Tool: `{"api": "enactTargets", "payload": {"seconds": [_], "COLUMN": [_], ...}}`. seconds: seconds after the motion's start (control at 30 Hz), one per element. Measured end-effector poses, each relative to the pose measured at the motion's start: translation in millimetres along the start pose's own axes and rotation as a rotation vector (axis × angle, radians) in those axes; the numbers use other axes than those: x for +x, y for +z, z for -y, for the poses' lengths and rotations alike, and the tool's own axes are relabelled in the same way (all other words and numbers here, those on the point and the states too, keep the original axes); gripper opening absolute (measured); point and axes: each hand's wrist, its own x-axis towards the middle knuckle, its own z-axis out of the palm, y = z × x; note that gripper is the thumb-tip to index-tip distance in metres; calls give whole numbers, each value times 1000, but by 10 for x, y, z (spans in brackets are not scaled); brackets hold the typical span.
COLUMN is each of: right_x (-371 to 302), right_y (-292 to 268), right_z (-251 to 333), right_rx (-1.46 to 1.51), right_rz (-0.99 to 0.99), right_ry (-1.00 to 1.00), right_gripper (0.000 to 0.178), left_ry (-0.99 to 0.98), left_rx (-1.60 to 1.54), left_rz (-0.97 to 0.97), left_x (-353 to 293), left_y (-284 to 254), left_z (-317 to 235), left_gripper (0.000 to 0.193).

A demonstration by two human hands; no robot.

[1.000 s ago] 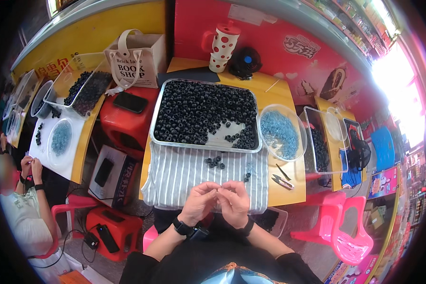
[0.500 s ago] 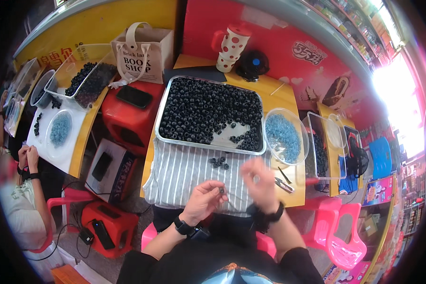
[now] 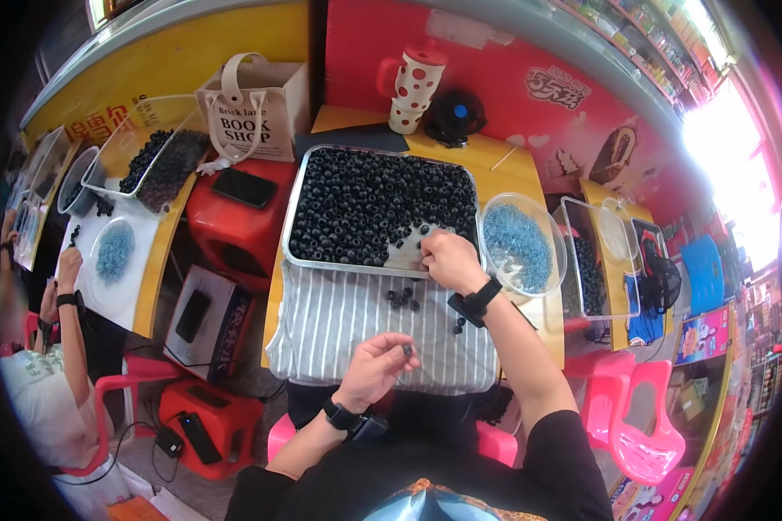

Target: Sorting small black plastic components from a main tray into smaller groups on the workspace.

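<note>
My left hand (image 3: pixel 375 369) hovers above the front of a grey and white striped cloth (image 3: pixel 321 326), pinching a small black ring-like piece (image 3: pixel 407 349) between thumb and fingers. My right hand (image 3: pixel 453 260) reaches over the front right of a metal tray (image 3: pixel 326 263), its fingers drawn together low among the contents. What those fingertips hold, if anything, is hidden. Many round black pieces (image 3: pixel 365 200) with holes fill the tray, apart from a bare patch near my right fingers. A small cluster of black pieces (image 3: pixel 401 299) lies on the cloth between my hands.
Right of the tray stands a clear round bowl (image 3: pixel 558 260) of small translucent blue pieces (image 3: pixel 517 243). Behind are a polka-dot tumbler (image 3: pixel 417 82) and a black fan (image 3: pixel 456 117). At left, red stools (image 3: pixel 213 208) and another person's arm (image 3: pixel 74 334) by a neighbouring table (image 3: pixel 161 260).
My right hand has moved forward from above the cloth to the tray's front right. My left hand stays nearly in place, still pinching its black piece. The person at left has raised an arm.
</note>
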Motion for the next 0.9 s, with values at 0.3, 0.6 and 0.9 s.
{"api": "enactTargets", "payload": {"seconds": [0.3,0.6,0.9], "right_x": [-1154,-1609,-1709], "right_y": [-298,201,154], "right_z": [568,497,397], "right_rx": [801,179,444], "right_rz": [7,-146,-209], "right_ry": [4,-10,66], "right_gripper": [9,20,14], "left_ry": [3,20,30], "left_rx": [-36,43,76], "left_rz": [-21,-18,-39], "left_x": [8,2,-5], "left_y": [12,72,80], "left_z": [11,4,20], "left_gripper": [18,19,20]}}
